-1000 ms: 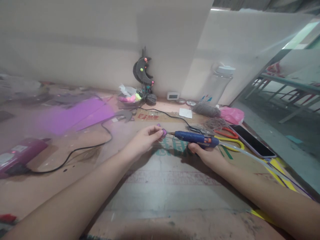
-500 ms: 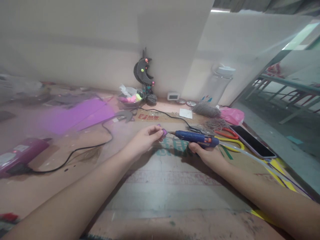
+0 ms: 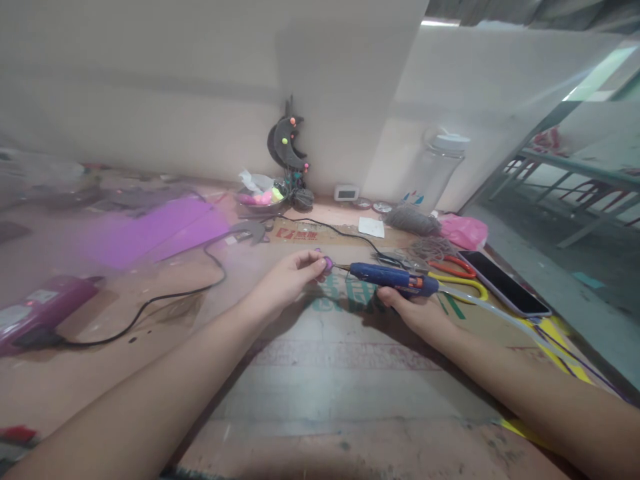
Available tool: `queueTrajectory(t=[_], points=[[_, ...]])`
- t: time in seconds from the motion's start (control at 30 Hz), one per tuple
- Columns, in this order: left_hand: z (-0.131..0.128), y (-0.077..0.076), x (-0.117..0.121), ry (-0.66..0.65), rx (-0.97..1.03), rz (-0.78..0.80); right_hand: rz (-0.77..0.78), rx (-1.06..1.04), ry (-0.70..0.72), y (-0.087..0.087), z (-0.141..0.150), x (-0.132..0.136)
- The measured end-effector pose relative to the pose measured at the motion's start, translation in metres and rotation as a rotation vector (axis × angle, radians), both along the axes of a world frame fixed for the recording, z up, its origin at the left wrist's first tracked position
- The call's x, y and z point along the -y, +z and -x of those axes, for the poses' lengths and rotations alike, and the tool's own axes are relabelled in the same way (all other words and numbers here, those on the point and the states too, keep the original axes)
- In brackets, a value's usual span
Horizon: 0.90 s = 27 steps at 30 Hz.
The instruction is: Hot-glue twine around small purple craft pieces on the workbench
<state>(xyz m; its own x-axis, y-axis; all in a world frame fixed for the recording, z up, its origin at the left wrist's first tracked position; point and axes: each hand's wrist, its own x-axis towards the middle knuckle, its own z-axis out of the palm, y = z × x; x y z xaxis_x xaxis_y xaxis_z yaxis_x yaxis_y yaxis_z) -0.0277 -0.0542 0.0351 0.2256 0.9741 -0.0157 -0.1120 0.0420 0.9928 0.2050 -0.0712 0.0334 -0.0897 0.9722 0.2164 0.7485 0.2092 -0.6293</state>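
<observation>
Between the thumb and fingers of my left hand [image 3: 306, 268] is a small purple piece [image 3: 328, 264]; its exact kind is too small to make out. My right hand [image 3: 417, 313] is wrapped round the handle of a blue glue gun [image 3: 383, 275], which points left. The gun's metal nozzle [image 3: 342, 267] comes right up to the purple piece, and whether they touch is hard to tell. A long clear glue stick [image 3: 493, 307] sticks out of the gun's back end. Both hands are above a cardboard sheet [image 3: 300, 387] with green print.
Orange- and yellow-handled scissors [image 3: 463, 283], a phone [image 3: 505, 283], grey yarn [image 3: 413, 220] and a pink bag [image 3: 463, 231] lie at right. Behind are a bottle [image 3: 435, 170], a bowl of coloured pieces [image 3: 260, 197] and a grey moon ornament [image 3: 287, 140]. A black cord [image 3: 165, 303] crosses from a purple power strip [image 3: 47, 310].
Almost nothing differs. Both hands, the purple piece and the glue gun stay in nearly the same place, with the nozzle still close to the piece.
</observation>
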Motion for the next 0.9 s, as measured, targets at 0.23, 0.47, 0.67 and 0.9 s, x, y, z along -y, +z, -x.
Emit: queueTrajectory(t=[0.23, 0.47, 0.67, 0.9], points=[[0.0001, -0.0013, -0.0007, -0.010, -0.003, -0.003, -0.015, -0.045, -0.017, 0.0013, 0.0026, 0.0012], [-0.0009, 0.0003, 0.0004, -0.009, 0.016, 0.001, -0.012, -0.071, -0.052, -0.0007, 0.0014, 0.0003], [-0.0010, -0.0004, 0.0000, -0.004, 0.020, 0.001, 0.024, -0.079, -0.052, -0.0052, -0.0013, -0.0013], [-0.0002, -0.0005, 0.0005, -0.014, 0.033, 0.033, 0.075, -0.036, -0.097, -0.0054, -0.0011, -0.0018]])
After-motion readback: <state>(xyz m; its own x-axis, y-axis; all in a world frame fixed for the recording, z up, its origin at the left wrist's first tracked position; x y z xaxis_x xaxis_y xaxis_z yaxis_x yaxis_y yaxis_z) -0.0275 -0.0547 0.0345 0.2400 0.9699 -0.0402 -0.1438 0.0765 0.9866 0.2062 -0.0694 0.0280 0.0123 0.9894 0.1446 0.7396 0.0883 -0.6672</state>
